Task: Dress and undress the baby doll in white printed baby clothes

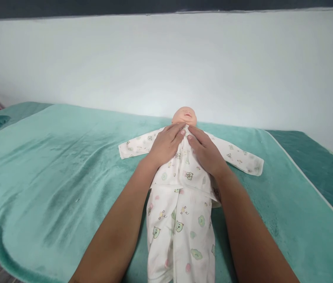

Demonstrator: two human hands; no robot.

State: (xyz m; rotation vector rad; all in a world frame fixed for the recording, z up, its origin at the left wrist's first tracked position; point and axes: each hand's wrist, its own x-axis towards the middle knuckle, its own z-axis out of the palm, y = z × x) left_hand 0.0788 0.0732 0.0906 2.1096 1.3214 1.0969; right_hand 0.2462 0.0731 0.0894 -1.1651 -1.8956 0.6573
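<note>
Laying both palms on the chest of a baby doll point(185, 114), a person leans in with bare arms stretched forward, in the head camera's view. The doll lies face up on a pale teal blanket point(75, 169), its head toward the white wall point(166, 67) just beyond it and its legs toward the person.

The left hand point(169, 140) rests on the doll's upper chest at one side of the shirt's middle line, fingers extended and slanting in toward the doll's neck. The right hand point(204, 148) mirrors it across the doll's chest, also flattened and uncurled, its fingertips close to the left hand's just below the doll's chin. Neither is clenched; both simply lie against the cloth, and from where I stand I cannot tell how firmly they press.

Dressing the doll is a white shirt point(185, 169) printed with small cartoon animals, its sleeves spread out to either side of the doll; the sleeve point(240, 157) beyond the right hand bears a greyish patch near its cuff. Matching white trousers point(194, 232), dotted with green and pink figures, cover the doll's legs, with the shirt's hem overlapping their waist. Off to the doll's side, past the right forearm, a darker teal cover point(316, 161) shows beyond the blanket's pale edge.
</note>
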